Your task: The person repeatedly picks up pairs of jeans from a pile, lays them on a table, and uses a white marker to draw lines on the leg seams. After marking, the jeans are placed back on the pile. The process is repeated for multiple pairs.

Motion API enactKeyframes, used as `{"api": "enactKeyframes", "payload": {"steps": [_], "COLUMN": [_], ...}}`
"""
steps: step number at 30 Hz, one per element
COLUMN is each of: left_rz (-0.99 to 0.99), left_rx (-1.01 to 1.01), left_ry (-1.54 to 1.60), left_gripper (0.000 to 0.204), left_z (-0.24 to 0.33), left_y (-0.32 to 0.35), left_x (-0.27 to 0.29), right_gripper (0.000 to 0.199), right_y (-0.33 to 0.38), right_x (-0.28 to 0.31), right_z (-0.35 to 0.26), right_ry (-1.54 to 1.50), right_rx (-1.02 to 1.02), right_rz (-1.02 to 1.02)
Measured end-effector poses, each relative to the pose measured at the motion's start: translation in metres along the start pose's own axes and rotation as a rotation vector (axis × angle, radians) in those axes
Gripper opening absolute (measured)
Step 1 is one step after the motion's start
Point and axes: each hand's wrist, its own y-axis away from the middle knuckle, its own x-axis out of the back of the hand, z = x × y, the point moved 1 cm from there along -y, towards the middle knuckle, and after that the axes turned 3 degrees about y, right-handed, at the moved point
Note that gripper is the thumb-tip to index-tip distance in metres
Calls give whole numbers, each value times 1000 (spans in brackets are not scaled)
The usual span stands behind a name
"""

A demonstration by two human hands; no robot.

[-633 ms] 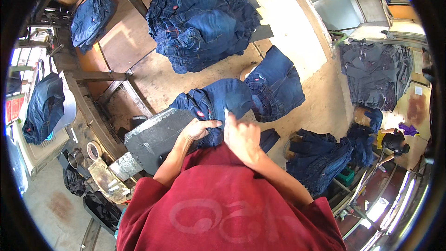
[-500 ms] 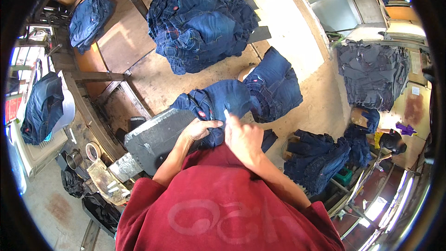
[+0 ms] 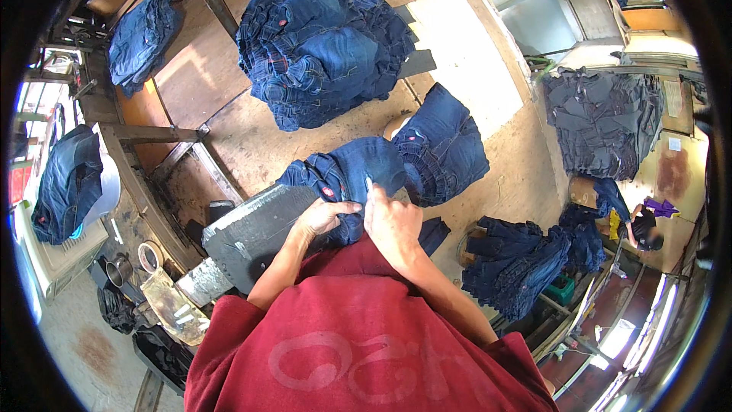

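Observation:
A pair of dark blue jeans [image 3: 375,157] lies over the end of a black padded board [image 3: 255,223] in front of me. My left hand [image 3: 322,217] grips the near edge of the jeans, thumb on top, close to a small red tag on the denim. My right hand [image 3: 394,223] is closed around a thin white stick [image 3: 369,181], its tip against the denim. Most of the stick is hidden in my fingers, so its exact kind cannot be told.
Folded jeans [image 3: 446,145] sit just beyond the board. A large jeans pile [image 3: 320,57] is farther off, and a grey garment stack [image 3: 602,122] stands at right. More jeans [image 3: 518,263] hang at lower right. A tape roll [image 3: 151,256] lies left. Another person [image 3: 645,229] is far right.
My right hand has shifted slightly down and left, with the white stick still against the jeans. My left hand keeps its grip. The whole view has shifted a little.

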Motion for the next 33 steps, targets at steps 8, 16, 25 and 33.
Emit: {"api": "enactKeyframes", "payload": {"steps": [8, 16, 25, 33], "left_rz": [19, 91, 85, 333], "left_rx": [-32, 2, 20, -68], "left_ry": [27, 37, 111, -42], "left_gripper": [33, 29, 26, 58], "left_z": [14, 14, 11, 11], "left_y": [10, 10, 10, 71], "left_x": [-14, -14, -9, -26], "right_gripper": [37, 41, 32, 24], "right_y": [12, 20, 16, 14], "right_x": [4, 8, 11, -46], "right_z": [9, 23, 41, 142], "right_ry": [-45, -129, -130, -982], "right_rx": [91, 96, 84, -502], "right_rz": [-27, -28, -117, 10]}}
